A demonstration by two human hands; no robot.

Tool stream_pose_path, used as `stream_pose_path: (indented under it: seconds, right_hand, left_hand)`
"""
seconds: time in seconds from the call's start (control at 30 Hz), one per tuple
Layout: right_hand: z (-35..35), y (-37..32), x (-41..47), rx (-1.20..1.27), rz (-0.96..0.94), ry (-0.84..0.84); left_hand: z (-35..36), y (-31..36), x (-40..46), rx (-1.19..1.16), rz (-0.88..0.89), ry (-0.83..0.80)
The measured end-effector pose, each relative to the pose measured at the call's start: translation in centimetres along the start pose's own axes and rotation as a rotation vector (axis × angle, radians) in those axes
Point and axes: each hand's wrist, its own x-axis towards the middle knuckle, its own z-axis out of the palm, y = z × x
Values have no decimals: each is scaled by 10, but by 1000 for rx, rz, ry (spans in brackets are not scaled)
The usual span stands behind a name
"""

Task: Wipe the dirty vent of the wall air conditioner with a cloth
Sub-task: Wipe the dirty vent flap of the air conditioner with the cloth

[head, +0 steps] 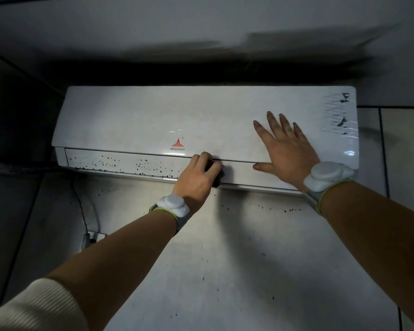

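Observation:
A white wall air conditioner [134, 115] with a red logo hangs in front of me. Its vent flap [120, 163] runs along the bottom and carries many dark spots on its left half; the right half looks clean. My left hand [196, 177] is pressed against the flap near its middle, fingers curled around a dark cloth [216, 174] that is mostly hidden under them. My right hand [285, 149] lies flat with fingers spread on the front panel at the right, its thumb on the flap. Both wrists wear white bands.
The wall [249, 247] below the unit has scattered dark specks. A cable [81, 206] drops from the unit's left end to a wall socket [91, 237]. Torn black tape marks [339, 113] sit on the unit's upper right corner. The ceiling is close above.

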Motion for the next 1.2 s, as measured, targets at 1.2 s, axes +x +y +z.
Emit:
stream_pose_path:
  seconds: [1.2]
  right_hand:
    - [6,-90,83,37,-174,-10]
  left_hand:
    - [-14,-76,-5,113,527,14]
